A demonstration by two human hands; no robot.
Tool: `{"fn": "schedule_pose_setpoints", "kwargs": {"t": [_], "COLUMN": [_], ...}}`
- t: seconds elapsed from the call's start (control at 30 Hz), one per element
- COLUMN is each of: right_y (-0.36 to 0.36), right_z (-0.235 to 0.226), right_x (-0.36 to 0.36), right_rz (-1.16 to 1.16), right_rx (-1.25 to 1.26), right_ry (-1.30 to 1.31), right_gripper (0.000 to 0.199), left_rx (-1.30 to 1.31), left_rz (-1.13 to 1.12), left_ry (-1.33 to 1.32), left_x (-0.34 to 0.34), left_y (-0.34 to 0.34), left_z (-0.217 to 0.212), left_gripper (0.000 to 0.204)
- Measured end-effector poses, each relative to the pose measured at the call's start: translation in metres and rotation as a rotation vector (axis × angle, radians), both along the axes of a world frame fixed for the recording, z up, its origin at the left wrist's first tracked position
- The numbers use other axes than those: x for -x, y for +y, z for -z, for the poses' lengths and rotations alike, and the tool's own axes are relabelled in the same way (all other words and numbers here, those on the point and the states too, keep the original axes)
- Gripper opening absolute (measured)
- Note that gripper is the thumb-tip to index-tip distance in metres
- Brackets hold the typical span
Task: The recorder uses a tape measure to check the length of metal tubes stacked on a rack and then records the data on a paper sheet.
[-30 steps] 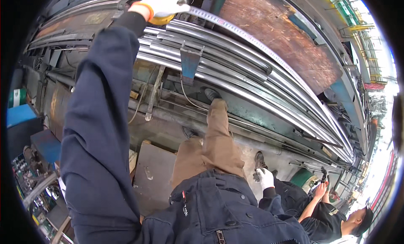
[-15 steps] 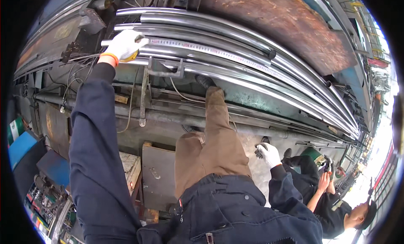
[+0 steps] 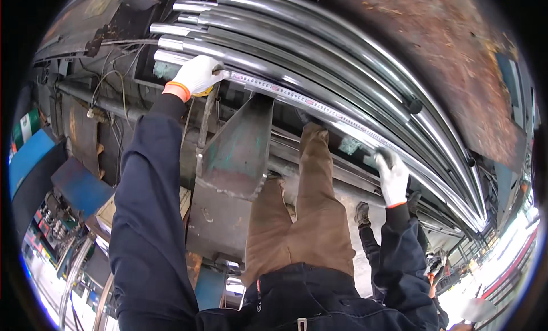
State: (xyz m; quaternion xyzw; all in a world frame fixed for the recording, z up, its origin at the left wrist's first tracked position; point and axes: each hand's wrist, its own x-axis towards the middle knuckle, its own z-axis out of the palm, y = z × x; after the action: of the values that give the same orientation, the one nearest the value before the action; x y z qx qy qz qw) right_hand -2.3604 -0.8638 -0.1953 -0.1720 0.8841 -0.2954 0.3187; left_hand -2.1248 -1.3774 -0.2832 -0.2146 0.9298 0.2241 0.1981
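White, with dark and reddish markings, the tape blade [image 3: 308, 102] runs from the upper left of centre down toward the right of centre, along the lowest of the bars in the frame. At its left end the left hand [image 3: 196, 77], in a white glove with an orange cuff, is closed around the tape's yellow case [image 3: 204, 92], of which only a sliver shows below the palm. Further along, right of centre, the right hand [image 3: 392, 177], in a white glove with dark fingertips, is by the blade's lower edge; its fingers are blurred, and whether they grip or merely touch the blade I cannot tell.

Shiny steel bars [image 3: 228, 55] lie side by side across the upper half, bowed by the lens, their ends staggered at upper left. Below the blade, left of centre, juts a grey metal bracket [image 3: 240, 151] with greenish marks. Rust-brown plate [image 3: 434, 62] fills the upper right. Brown trousers [image 3: 319, 222] stand at lower centre, beside a grey panel [image 3: 220, 222]. Toward the left edge sits a blue box [image 3: 80, 185]; at lower right, a co-worker's boot [image 3: 362, 212] shows.
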Motion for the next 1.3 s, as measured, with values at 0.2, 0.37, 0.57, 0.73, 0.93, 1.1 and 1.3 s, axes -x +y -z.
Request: {"fn": "schedule_pose_setpoints", "kwargs": {"t": [0.2, 0.37, 0.57, 0.73, 0.93, 1.1, 1.3], "right_y": [-0.039, -0.037, -0.030, -0.025, -0.025, -0.031, -0.035], "right_z": [0.096, 0.143, 0.169, 0.188, 0.202, 0.199, 0.205], "right_x": [0.029, 0.032, 0.023, 0.023, 0.031, 0.035, 0.035], "right_rz": [-0.487, -0.613, -0.667, -0.660, -0.674, -0.738, -0.702], "right_rx": [-0.096, -0.121, -0.188, -0.128, -0.171, -0.177, -0.176], "right_ry": [0.417, 0.453, 0.451, 0.475, 0.438, 0.419, 0.388], "right_gripper": [0.036, 0.036, 0.030, 0.028, 0.031, 0.027, 0.019], "left_rx": [-0.004, 0.002, -0.045, -0.052, -0.058, -0.033, -0.030], "left_rz": [-0.039, -0.087, -0.136, -0.113, -0.098, -0.068, -0.037], "left_ry": [0.037, -0.040, -0.095, -0.105, -0.121, -0.166, -0.186], "left_x": [-0.007, -0.012, -0.016, -0.017, -0.018, -0.017, -0.014], "left_y": [0.005, 0.005, 0.006, 0.007, 0.005, 0.002, 0.001], "left_z": [0.039, 0.072, 0.099, 0.112, 0.128, 0.132, 0.132], "left_gripper": [0.040, 0.040, 0.038, 0.035, 0.035, 0.038, 0.038]}}
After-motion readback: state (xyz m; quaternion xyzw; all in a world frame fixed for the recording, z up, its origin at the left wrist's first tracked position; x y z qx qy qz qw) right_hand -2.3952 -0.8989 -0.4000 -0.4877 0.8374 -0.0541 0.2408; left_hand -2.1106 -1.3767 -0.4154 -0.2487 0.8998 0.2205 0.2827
